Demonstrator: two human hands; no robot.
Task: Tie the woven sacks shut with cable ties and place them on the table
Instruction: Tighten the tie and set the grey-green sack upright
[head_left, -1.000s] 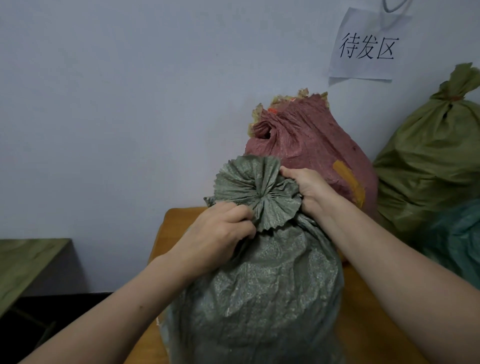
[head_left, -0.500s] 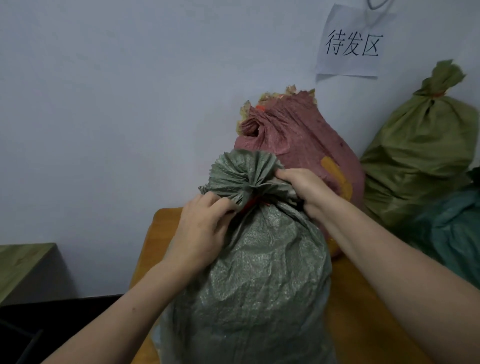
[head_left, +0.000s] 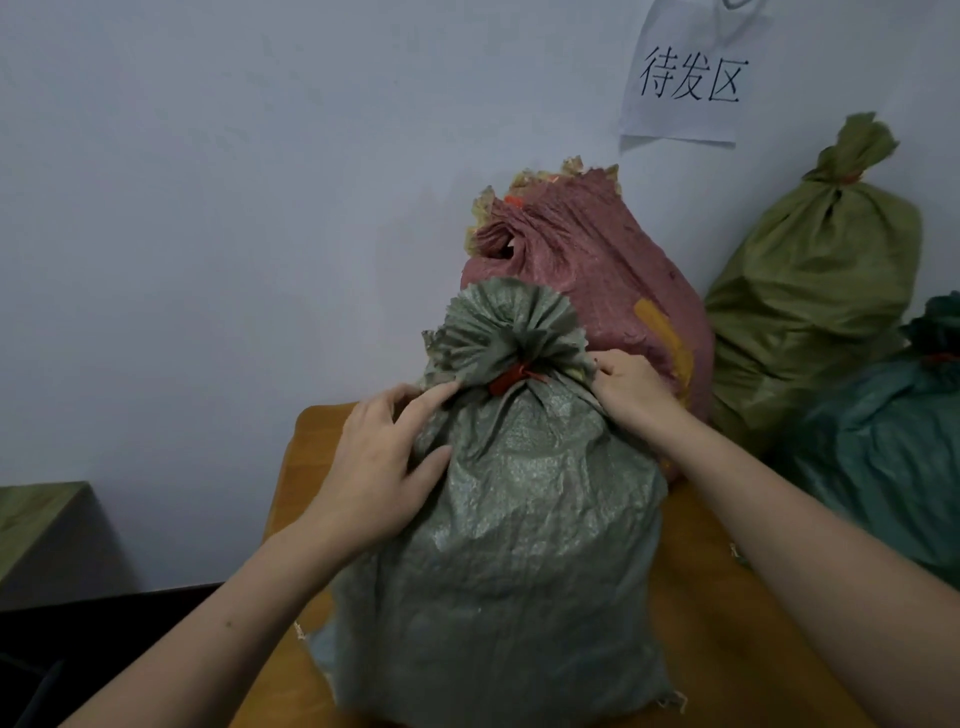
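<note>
A full grey-green woven sack (head_left: 509, 545) stands upright on the wooden table (head_left: 737, 639). Its gathered neck is cinched by a red cable tie (head_left: 511, 378), with the mouth fanned out above it. My left hand (head_left: 382, 457) rests on the sack's left shoulder, fingers fairly straight and touching the fabric below the neck. My right hand (head_left: 631, 387) pinches the fabric at the right side of the neck.
Behind stand a red woven sack (head_left: 597, 280) with a loose mouth, a tied olive sack (head_left: 815, 280) and a teal sack (head_left: 893, 447) at the right. A paper sign (head_left: 688, 78) hangs on the wall. A lower green surface (head_left: 31, 519) lies left.
The sack has settled onto the table and tipped back, exposing the red tie. My left hand let go of the neck and flattened on the sack's side; the right stayed at the neck.
</note>
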